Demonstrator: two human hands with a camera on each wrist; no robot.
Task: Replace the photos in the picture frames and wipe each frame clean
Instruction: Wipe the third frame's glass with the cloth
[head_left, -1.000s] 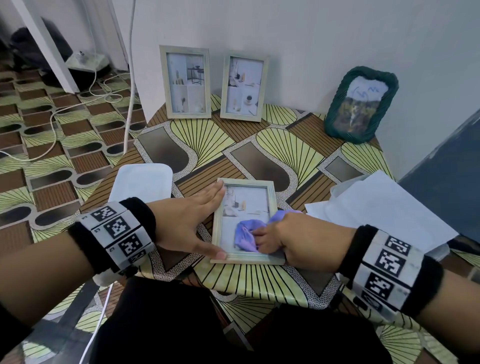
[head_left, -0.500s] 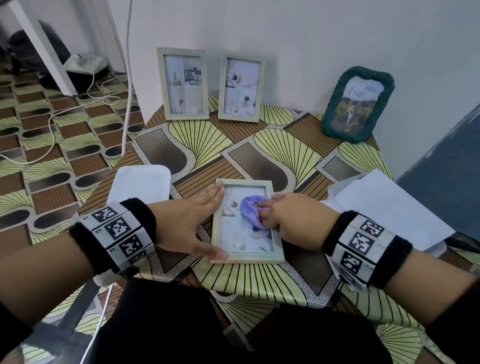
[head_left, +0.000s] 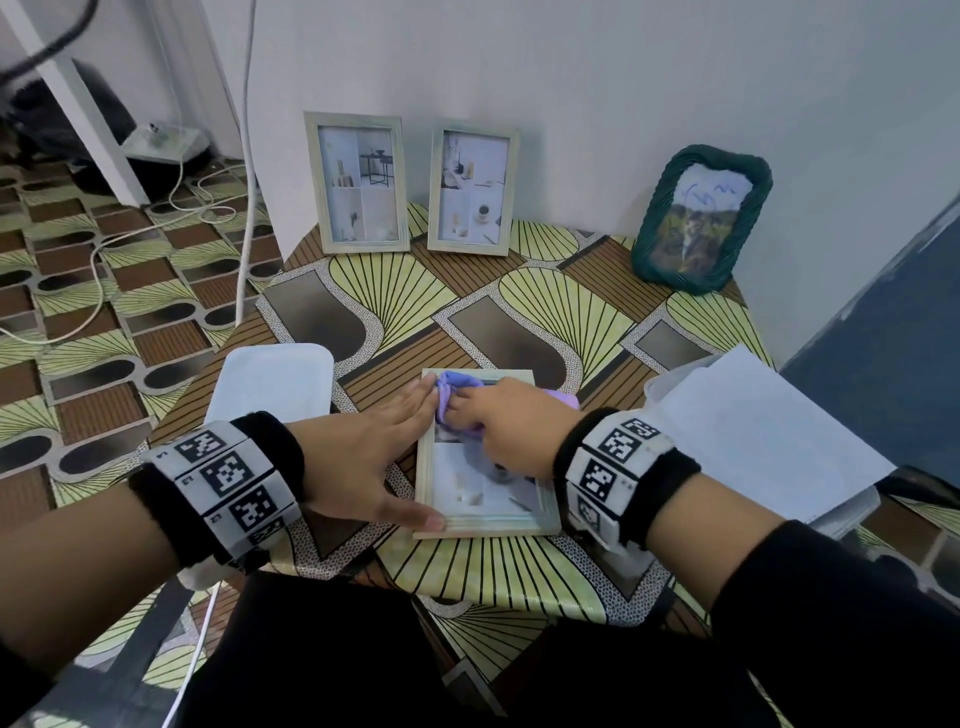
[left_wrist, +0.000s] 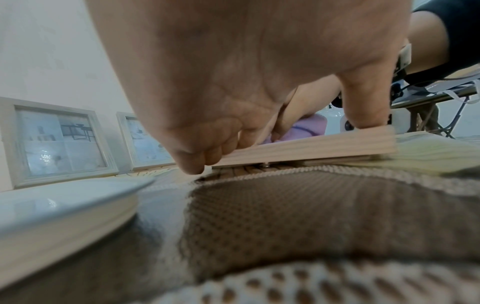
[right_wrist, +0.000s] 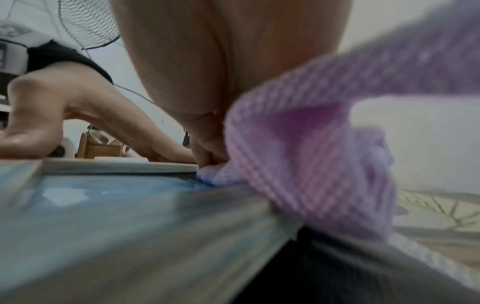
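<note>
A pale wooden picture frame (head_left: 483, 522) lies flat, glass up, near the table's front edge. My left hand (head_left: 374, 462) is spread flat along its left side, thumb at the near corner and fingertips (left_wrist: 194, 167) by the far corner, steadying it. My right hand (head_left: 498, 421) grips a bunched purple cloth (head_left: 457, 387) and presses it on the glass at the frame's far left corner. From the right wrist, the cloth (right_wrist: 298, 154) drapes over the frame's rail (right_wrist: 182, 216). Two matching frames (head_left: 358, 184) (head_left: 472, 187) stand against the wall.
A green woven frame (head_left: 701, 218) leans on the wall at the back right. A white lid-like tray (head_left: 270, 384) lies left of my left hand. White paper sheets (head_left: 763, 431) cover a container on the right. Cables trail over the floor at left.
My right hand has wiped the purple cloth from the near part of the glass up to the far left corner. My left hand has stayed in place on the frame's left side.
</note>
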